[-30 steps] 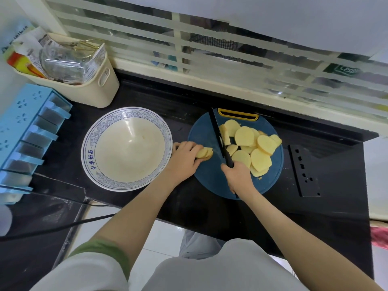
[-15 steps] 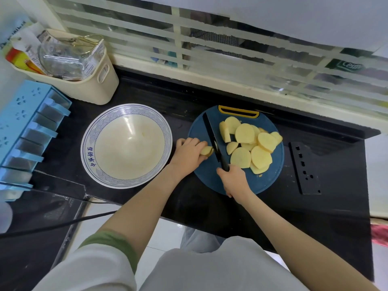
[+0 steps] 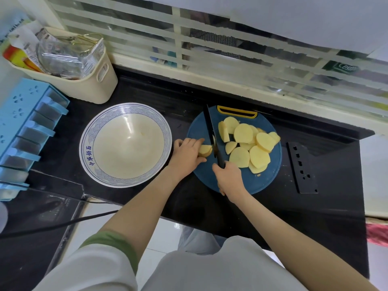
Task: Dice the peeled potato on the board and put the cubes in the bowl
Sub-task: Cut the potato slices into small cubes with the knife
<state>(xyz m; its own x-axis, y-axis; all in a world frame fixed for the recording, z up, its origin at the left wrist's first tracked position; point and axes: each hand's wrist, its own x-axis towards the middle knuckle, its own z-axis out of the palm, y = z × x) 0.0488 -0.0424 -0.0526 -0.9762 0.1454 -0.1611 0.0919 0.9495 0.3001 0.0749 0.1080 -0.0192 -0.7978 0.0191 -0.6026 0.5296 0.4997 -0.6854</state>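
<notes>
The left grip (image 3: 185,155) curls down on a small potato stack (image 3: 205,150) on the board (image 3: 262,181), the knife (image 3: 211,131) clasped in the right grip (image 3: 230,178) just to its right; firm, light, probably wet-slick slices want pinning from above, fingertips tucked back.

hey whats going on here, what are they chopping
A person is cutting up a peeled potato on a round blue cutting board. The left hand holds a small stack of potato slices at the board's left side, while the right hand grips a black knife with its blade just right of that stack. A pile of slices lies on the right of the board. The bowl beside it holds no potato yet.
</notes>
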